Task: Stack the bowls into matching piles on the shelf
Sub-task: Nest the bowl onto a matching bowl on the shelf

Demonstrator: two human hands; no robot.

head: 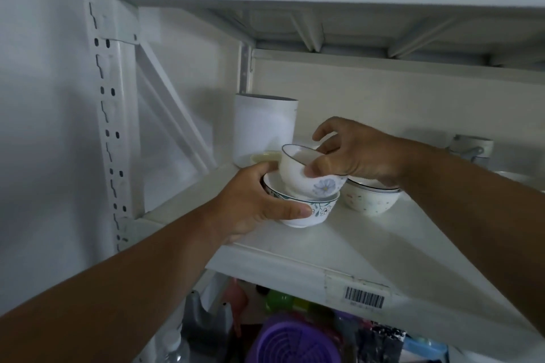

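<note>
Sorting is only partly underway: right hand [351,156] is gripping a blue-flower bowl [309,174] (tilted) above the green-patterned bowl [306,211] that left hand [256,203] is holding; speckled bowls [368,197] waiting beside

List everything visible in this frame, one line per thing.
blue-flower bowl: 1, white, tilted in the green-pattern bowl
green-pattern bowl: 1, white and green, shelf front
dotted bowl: 1, cream, right of those
canister: 1, white, shelf back
cup: 1, white, far right
shelf: 1, white
barcode label: 1, shelf edge
basket: 1, purple, below
left hand: holds the green-pattern bowl
right hand: fingers grip the blue-flower bowl
</note>
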